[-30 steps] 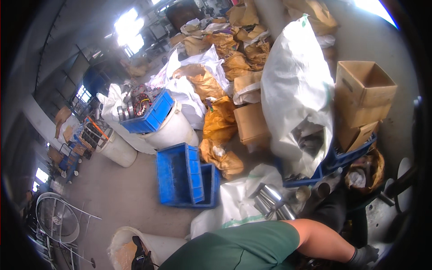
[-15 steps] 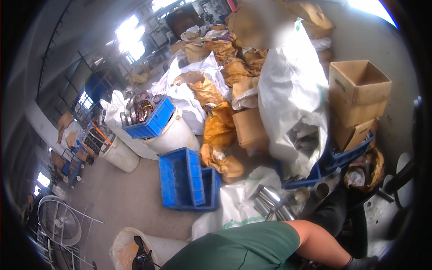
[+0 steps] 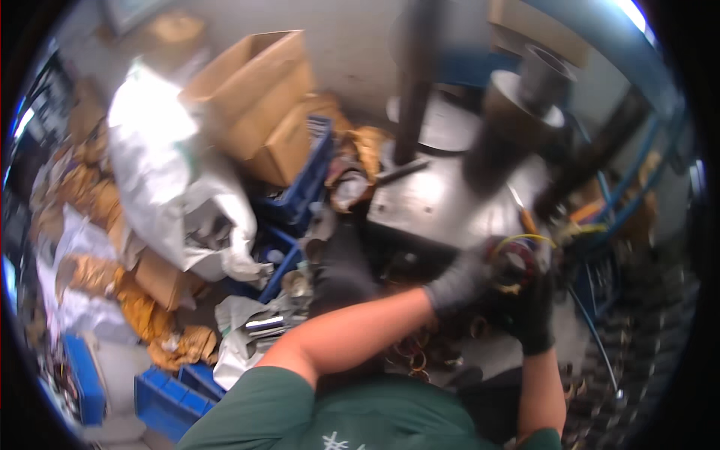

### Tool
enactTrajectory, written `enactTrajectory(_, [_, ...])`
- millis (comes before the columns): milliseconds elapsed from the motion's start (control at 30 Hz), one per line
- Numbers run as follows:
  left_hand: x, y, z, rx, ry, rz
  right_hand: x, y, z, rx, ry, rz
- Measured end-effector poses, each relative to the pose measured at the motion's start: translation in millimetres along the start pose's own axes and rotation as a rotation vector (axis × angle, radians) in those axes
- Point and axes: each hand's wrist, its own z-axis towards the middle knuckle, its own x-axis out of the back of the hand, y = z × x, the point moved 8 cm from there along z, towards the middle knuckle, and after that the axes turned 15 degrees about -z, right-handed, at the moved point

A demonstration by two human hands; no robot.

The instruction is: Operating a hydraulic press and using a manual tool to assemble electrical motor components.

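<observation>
Wire-wound ring [image 3: 501,259] up between my gloved hands now, right of centre, on the near side of the metal plate [image 3: 450,210]! Left hand [image 3: 457,281] grips its left side, right hand [image 3: 534,319] grips from the near right, probably sharing the hold for steadiness; blur hides my fingertips. Its hole faces me, perhaps for a clear look.

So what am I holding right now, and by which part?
A wire-wound ring, by its outer rim: left hand at its left side, right hand at its lower right. Exact finger placement is too blurred to tell.
</observation>
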Motion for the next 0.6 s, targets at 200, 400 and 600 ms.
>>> enactTrajectory(200, [-26.4,12.9,6.3,-0.225,0.005,0.801,-71.9,52.8,-59.0,-0.952,-0.236,1.768])
enactTrajectory(400, [-33.7,11.0,6.6,-0.052,0.039,0.288,-37.7,48.3,-38.9,-0.675,-0.100,1.492])
enactTrajectory(600, [-33.3,18.7,7.1,-0.330,-0.129,0.454,-61.9,64.3,-59.0,-0.949,-0.135,1.764])
